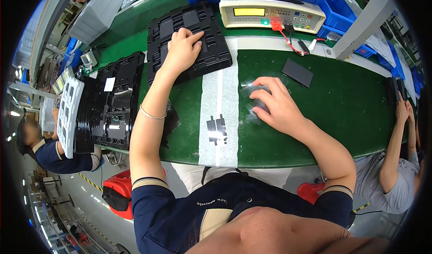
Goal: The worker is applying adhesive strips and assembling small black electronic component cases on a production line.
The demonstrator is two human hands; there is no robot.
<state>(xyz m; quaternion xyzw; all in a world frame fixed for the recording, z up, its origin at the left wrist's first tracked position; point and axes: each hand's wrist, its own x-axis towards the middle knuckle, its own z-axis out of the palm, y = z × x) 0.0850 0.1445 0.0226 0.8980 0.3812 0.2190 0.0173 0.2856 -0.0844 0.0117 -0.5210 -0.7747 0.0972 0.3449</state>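
Observation:
My left hand (184, 49) lies on the top black plastic tray (155, 51) of a stack, index finger and thumb apart; its other fingertips are partly hidden. Flat black rectangular pieces (191, 18) sit in the tray's recesses. My right hand (278, 104) curves over small clear plastic films (248, 91) on the green mat (333, 119), thumb and fingers apart, touching the films. A flat black rectangular block (297, 73) lies beyond it, to the right. Two dark adhesive-like strips (217, 129) lie on a pale textured band (218, 153) between my forearms.
At the back stands a white bench meter (272, 13) with red and black leads (288, 40). Blue bins (337, 13) flank it. More black trays (117, 101) stand to the left. A metal post (364, 24) rises at the right; people (389, 173) sit on both sides.

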